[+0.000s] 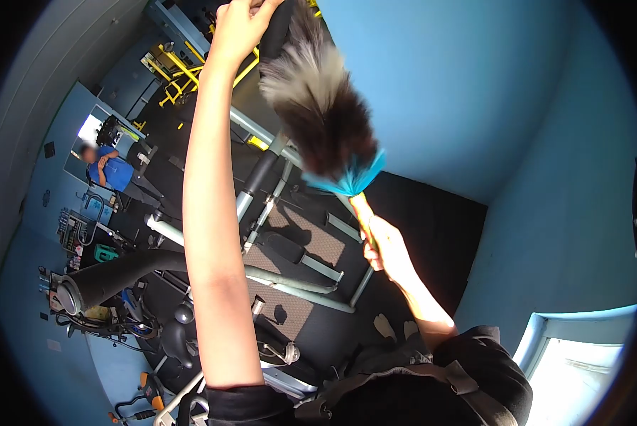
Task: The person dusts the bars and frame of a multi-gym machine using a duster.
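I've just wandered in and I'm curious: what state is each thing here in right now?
Feather duster: raised, feathers spread against the padded bar.
Right hand: closed around the duster's orange handle.
Left hand: gripping the padded bar overhead.
Exercise machine: standing idle below.
Person in blue: arms folded.

The feather duster (318, 99) has a soft, fluffy head of dark brown and grey-white plumes, a band of glossy blue strips at its base, and a smooth orange handle, which looks plastic. The exercise machine (290, 277) below has smooth grey painted metal tubes and matt black padded grips. Its footplates (290, 312) look rough and checkered. The floor mat (432, 227) is matt black. The walls (475, 85) are matt blue paint.
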Action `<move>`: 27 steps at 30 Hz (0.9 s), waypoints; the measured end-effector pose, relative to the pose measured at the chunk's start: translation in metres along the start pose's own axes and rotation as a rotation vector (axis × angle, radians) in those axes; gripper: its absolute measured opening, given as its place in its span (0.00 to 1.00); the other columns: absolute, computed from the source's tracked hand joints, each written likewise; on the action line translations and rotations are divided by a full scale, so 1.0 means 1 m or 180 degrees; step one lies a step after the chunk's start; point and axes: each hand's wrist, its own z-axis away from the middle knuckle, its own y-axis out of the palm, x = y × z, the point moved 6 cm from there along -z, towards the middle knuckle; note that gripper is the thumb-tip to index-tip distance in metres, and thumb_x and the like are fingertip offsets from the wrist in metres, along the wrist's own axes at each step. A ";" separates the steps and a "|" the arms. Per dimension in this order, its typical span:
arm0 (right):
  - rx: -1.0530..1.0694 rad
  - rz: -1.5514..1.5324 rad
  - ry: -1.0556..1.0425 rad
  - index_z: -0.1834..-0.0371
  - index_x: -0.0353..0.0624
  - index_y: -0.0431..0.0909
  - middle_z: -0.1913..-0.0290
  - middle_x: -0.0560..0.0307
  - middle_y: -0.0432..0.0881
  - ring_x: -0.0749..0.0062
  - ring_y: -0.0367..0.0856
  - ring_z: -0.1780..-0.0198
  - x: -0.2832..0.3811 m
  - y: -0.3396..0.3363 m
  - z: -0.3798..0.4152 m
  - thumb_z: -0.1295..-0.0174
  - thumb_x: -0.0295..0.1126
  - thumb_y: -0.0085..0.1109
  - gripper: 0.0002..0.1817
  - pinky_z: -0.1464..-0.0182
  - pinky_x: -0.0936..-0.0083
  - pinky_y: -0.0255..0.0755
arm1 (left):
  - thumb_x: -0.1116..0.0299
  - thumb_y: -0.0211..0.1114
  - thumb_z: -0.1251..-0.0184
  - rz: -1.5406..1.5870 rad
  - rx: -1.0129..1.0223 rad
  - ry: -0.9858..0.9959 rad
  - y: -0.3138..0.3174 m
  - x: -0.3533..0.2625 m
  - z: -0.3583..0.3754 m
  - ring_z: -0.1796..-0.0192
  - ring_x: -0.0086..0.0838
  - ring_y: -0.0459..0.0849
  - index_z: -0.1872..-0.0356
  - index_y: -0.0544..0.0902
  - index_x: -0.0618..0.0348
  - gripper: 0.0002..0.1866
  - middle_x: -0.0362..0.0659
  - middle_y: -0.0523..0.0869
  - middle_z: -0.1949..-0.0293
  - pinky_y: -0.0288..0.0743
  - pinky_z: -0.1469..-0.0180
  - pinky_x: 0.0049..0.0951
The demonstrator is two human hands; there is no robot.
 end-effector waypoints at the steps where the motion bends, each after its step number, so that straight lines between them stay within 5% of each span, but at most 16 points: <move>1: -0.0017 0.0118 0.0075 0.71 0.46 0.68 0.86 0.68 0.64 0.90 0.59 0.87 -0.011 0.002 -0.001 0.35 0.46 0.43 0.16 0.86 0.90 0.54 | 0.61 0.56 0.38 -0.0059 -0.0014 -0.0047 0.000 0.002 0.000 0.57 0.32 0.81 0.53 0.74 0.61 0.17 0.51 0.83 0.61 0.72 0.54 0.29; 5: -0.0559 0.1043 0.0557 0.72 0.43 0.72 0.84 0.65 0.68 0.84 0.64 0.85 -0.065 -0.043 -0.002 0.36 0.48 0.44 0.19 0.83 0.83 0.60 | 0.60 0.56 0.37 0.0178 0.0008 -0.0250 0.001 0.010 0.001 0.55 0.31 0.80 0.52 0.73 0.59 0.17 0.49 0.82 0.60 0.71 0.52 0.28; 7: -0.0996 0.2209 -0.0313 0.72 0.37 0.74 0.85 0.52 0.70 0.75 0.69 0.83 -0.061 -0.096 0.008 0.38 0.45 0.49 0.20 0.79 0.73 0.62 | 0.60 0.56 0.37 0.0227 -0.0072 -0.0243 0.001 0.014 0.003 0.55 0.31 0.79 0.51 0.73 0.59 0.17 0.49 0.82 0.59 0.71 0.52 0.28; 8: -0.1165 0.2605 -0.0053 0.71 0.37 0.74 0.87 0.48 0.69 0.75 0.70 0.83 -0.042 -0.115 0.022 0.39 0.44 0.50 0.18 0.78 0.71 0.62 | 0.59 0.55 0.36 0.0283 -0.0131 -0.0242 -0.001 0.017 0.004 0.54 0.31 0.79 0.51 0.73 0.58 0.17 0.48 0.81 0.58 0.70 0.52 0.28; 12: -0.1187 0.3937 -0.1057 0.71 0.40 0.74 0.89 0.48 0.69 0.53 0.74 0.84 0.048 -0.141 0.037 0.42 0.43 0.55 0.16 0.80 0.67 0.65 | 0.58 0.55 0.35 0.0531 0.0144 -0.0209 -0.003 0.023 -0.002 0.54 0.27 0.78 0.51 0.73 0.57 0.17 0.46 0.81 0.58 0.69 0.52 0.25; 15: -0.1267 0.4742 -0.1681 0.72 0.42 0.74 0.89 0.50 0.69 0.54 0.73 0.84 0.118 -0.121 0.019 0.44 0.45 0.57 0.16 0.79 0.67 0.67 | 0.60 0.53 0.34 0.0862 0.0263 -0.0116 0.001 0.027 -0.001 0.54 0.25 0.77 0.49 0.71 0.60 0.17 0.45 0.80 0.57 0.68 0.52 0.24; 19: -0.1497 0.4243 -0.2276 0.69 0.41 0.76 0.88 0.52 0.69 0.62 0.71 0.87 0.163 -0.107 0.011 0.44 0.43 0.58 0.15 0.81 0.73 0.63 | 0.60 0.52 0.33 0.0929 0.0106 -0.0169 0.005 0.037 0.002 0.52 0.27 0.76 0.46 0.69 0.61 0.20 0.45 0.79 0.55 0.68 0.50 0.24; 20: -0.1587 0.3940 -0.2323 0.69 0.41 0.76 0.88 0.51 0.69 0.63 0.71 0.87 0.164 -0.108 0.009 0.44 0.43 0.58 0.15 0.81 0.74 0.63 | 0.58 0.52 0.33 0.0667 0.0031 0.0221 0.004 0.043 -0.001 0.50 0.27 0.75 0.44 0.67 0.61 0.22 0.46 0.78 0.53 0.67 0.50 0.24; 27: -0.1174 0.4682 -0.1448 0.69 0.41 0.76 0.88 0.48 0.72 0.51 0.75 0.81 0.073 -0.109 -0.046 0.41 0.49 0.51 0.19 0.75 0.62 0.69 | 0.57 0.51 0.33 0.1192 0.0213 -0.0378 0.010 0.041 0.012 0.48 0.29 0.73 0.41 0.65 0.58 0.24 0.49 0.74 0.49 0.65 0.47 0.27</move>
